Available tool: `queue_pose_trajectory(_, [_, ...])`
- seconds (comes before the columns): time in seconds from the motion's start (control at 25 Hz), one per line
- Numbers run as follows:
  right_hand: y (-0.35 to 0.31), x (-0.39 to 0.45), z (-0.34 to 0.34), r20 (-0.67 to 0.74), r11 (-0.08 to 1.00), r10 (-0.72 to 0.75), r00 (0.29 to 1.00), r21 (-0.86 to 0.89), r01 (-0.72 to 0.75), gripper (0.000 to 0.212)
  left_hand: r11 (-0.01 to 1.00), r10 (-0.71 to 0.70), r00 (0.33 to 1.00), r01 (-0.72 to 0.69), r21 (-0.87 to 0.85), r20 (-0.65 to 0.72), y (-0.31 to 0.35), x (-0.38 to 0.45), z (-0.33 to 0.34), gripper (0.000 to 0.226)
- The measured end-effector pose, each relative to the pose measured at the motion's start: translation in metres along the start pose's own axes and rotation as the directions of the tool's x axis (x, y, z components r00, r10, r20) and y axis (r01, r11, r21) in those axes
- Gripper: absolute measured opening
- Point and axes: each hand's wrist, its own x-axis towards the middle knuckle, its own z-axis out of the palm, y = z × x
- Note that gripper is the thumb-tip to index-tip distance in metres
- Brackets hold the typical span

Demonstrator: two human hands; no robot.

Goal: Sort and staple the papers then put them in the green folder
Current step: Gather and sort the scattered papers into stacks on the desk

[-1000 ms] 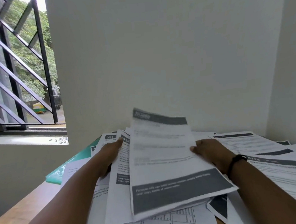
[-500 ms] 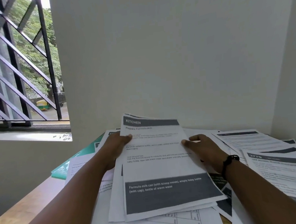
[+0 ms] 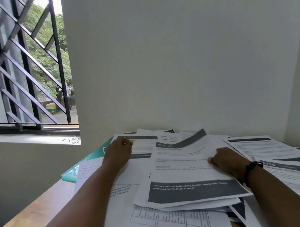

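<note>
Loose printed papers (image 3: 174, 219) lie heaped over the wooden table. My right hand (image 3: 227, 160) grips the right edge of a small stack topped by the "KITCHEN" sheet (image 3: 184, 172), thumb on top; the stack's far end curls up. My left hand (image 3: 119, 153) is further back and left, fingers curled on the top left corner of another sheet with a dark header (image 3: 143, 145). The green folder (image 3: 74, 171) lies at the left under the papers, with only its edge showing. No stapler is in view.
More sheets (image 3: 269, 147) are piled at the right against the corner wall. Bare table wood (image 3: 36, 212) shows at the front left. A barred window (image 3: 22, 70) with a sill is at the left, with a white wall behind the table.
My left hand let go of the KITCHEN stack and moved back and left onto another sheet. My right hand carried the stack to the right and lower over the heap.
</note>
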Motion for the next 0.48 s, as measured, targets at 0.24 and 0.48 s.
queue_pose_trajectory(0.24, [-0.001, -0.002, 0.007, -0.107, 0.999, -0.043, 0.993, -0.023, 0.041, 0.026, 0.825, -0.259, 0.962, 0.265, 0.498, -0.082, -0.018, -0.007, -0.004, 0.066])
queue_pose_trajectory(0.48, [-0.001, 0.0, 0.008, -0.095, 0.998, -0.037, 0.995, -0.045, 0.033, 0.011, 0.891, -0.373, 0.924, 0.383, 0.244, -0.089, -0.017, 0.002, -0.009, 0.061])
